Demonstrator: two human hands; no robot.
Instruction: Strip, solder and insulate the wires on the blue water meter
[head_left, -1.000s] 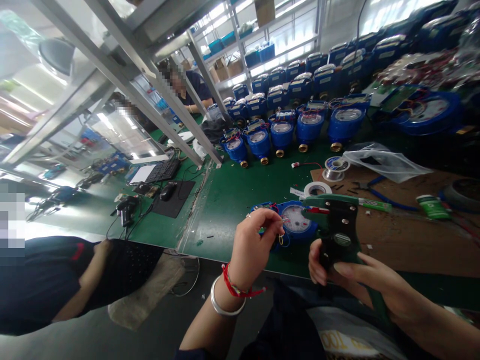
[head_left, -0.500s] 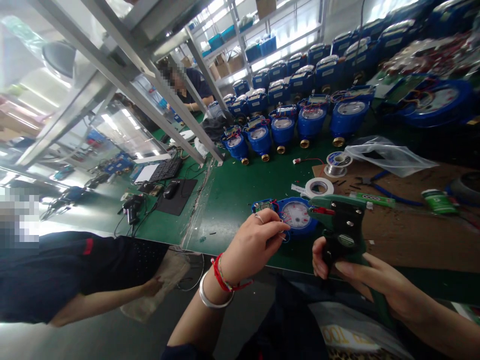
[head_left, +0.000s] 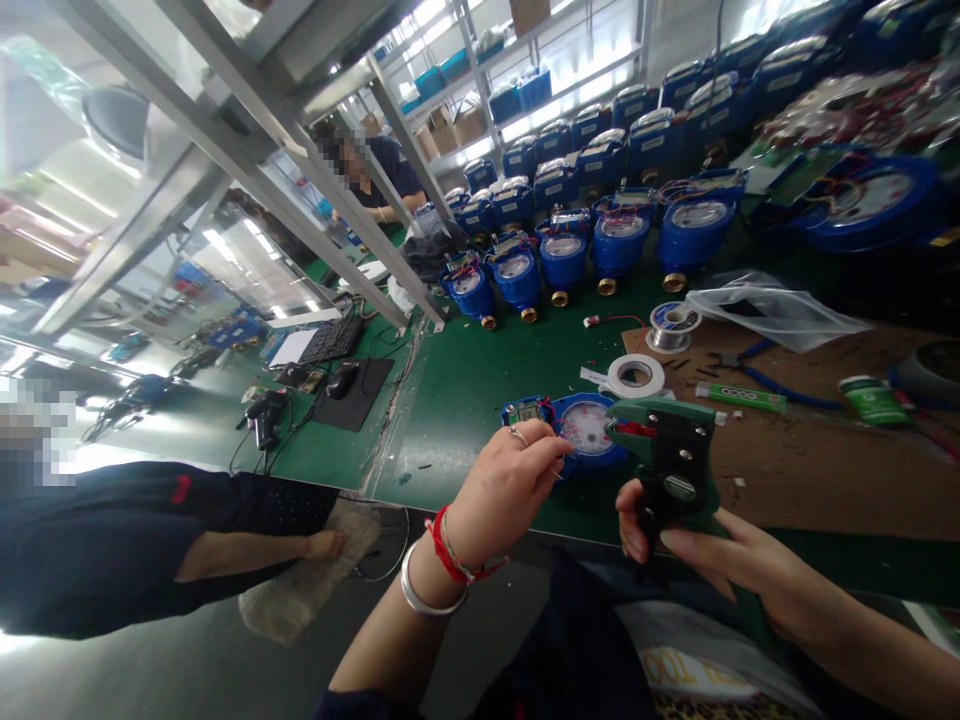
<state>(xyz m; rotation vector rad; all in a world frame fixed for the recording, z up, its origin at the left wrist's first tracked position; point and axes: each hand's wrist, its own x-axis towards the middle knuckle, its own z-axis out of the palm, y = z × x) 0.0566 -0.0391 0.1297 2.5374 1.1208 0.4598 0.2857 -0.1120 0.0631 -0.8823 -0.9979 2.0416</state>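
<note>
Green bench [head_left: 480, 380] edge, hands [head_left: 510, 485] overhanging.

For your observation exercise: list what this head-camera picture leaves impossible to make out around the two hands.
Head view only:
- What the left hand pinches: hidden by its fingers.
- Water meter dial reading: too small, partly behind the green hand tool.
- Tool handle: covered by the right hand.
- Far meters: blurred.

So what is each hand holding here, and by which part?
Right hand grips the green tool by its handle. Left hand pinches thin wires at the blue meter; the exact grip is unclear.
</note>
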